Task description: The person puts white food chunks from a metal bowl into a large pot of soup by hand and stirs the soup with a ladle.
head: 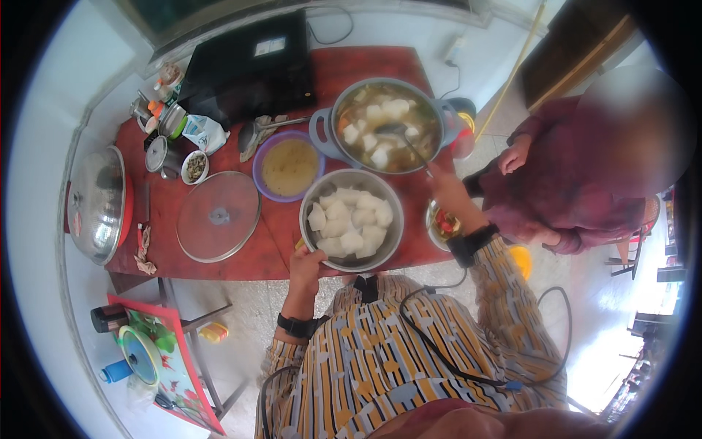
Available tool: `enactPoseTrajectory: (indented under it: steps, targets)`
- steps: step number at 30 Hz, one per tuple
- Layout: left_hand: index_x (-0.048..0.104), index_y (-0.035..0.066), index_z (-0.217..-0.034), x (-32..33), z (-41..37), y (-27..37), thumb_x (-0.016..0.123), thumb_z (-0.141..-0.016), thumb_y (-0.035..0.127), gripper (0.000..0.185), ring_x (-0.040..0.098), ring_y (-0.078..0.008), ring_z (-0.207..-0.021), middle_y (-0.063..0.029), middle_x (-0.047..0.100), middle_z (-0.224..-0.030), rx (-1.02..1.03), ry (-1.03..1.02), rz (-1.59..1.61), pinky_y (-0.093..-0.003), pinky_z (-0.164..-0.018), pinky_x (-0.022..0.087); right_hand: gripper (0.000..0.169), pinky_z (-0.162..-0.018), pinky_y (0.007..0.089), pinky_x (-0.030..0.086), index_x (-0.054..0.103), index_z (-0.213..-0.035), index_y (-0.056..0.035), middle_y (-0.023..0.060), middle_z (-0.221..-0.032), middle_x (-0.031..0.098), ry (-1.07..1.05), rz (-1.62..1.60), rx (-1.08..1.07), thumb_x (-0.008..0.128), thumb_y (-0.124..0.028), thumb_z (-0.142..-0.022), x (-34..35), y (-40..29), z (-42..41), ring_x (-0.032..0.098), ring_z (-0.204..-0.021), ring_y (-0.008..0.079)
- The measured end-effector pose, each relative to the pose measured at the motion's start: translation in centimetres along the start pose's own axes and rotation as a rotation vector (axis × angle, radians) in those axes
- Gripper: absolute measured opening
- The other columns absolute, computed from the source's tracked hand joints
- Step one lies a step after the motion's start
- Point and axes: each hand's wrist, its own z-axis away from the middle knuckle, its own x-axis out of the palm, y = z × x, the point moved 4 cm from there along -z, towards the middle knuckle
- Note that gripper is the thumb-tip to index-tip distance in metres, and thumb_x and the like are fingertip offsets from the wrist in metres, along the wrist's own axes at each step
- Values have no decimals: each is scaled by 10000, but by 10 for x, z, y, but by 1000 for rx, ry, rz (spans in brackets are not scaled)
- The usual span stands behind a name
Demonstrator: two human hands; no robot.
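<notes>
My left hand [307, 263] grips the near left rim of a metal bowl [396, 241] that holds several white dumplings [351, 241]. In my right hand [447, 189] is the handle of a metal ladle [390, 129]. The ladle's head lies in the broth of a grey two-handled pot [321, 129], among white pieces and bits of vegetable. The pot stands just beyond the bowl. A purple basin [258, 181] of yellowish liquid is to the left, close to both. Partly behind my right forearm sits a dish [436, 241] with red and green food.
A glass lid [219, 241], a small bowl of chopped food [196, 167] and a large domed pan [98, 203] stand left on the red table [263, 269]. Another spoon [248, 134] lies behind the basin. A person in dark red [581, 159] is at the right, near the table.
</notes>
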Motion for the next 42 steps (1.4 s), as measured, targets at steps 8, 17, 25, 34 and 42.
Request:
enactPoseTrajectory:
  steps: [8, 17, 25, 34, 42]
  targets:
    - [565, -47, -967, -6, 3, -6, 506, -715, -38, 259, 655, -245, -655, -165, 639, -863, 42, -7, 44, -306, -496, 576, 402, -716, 488, 450, 461, -1232, -62, 251, -871, 607, 25, 7, 83, 485, -216, -862, -37, 42, -1, 586, -816, 413]
    - [554, -45, -1017, -4, -3, -11, 510, -721, -23, 300, 655, -242, -667, -155, 635, -885, 11, 10, 23, -306, -510, 575, 498, -742, 468, 464, 364, -1326, -108, 215, -925, 619, -154, 286, 218, 470, -285, -872, 12, 99, -20, 601, -856, 378]
    - [559, -42, -1005, -9, -13, -16, 514, -719, -15, 291, 656, -234, -649, -146, 635, -866, 12, -15, 38, -296, -500, 581, 558, -808, 422, 459, 457, -1259, -106, 140, -1125, 531, 137, 258, -172, 635, -287, -762, 1, -32, -2, 526, -999, 305]
    - [543, -56, -1046, 18, -19, -15, 495, -717, -37, 332, 656, -257, -724, -164, 624, -914, 27, -43, -61, -326, -530, 589, 438, -761, 419, 473, 547, -1098, -179, 108, -969, 537, -471, 119, -533, 661, -206, -677, 92, -131, 40, 564, -890, 314]
    - [540, -85, -1041, 41, -28, -20, 478, -708, -27, 343, 657, -268, -674, -176, 629, -898, 43, -15, -112, -327, -498, 577, 222, -661, 406, 497, 547, -1012, -160, 115, -933, 525, -380, 107, -760, 475, -169, -802, 98, -96, 30, 583, -824, 300]
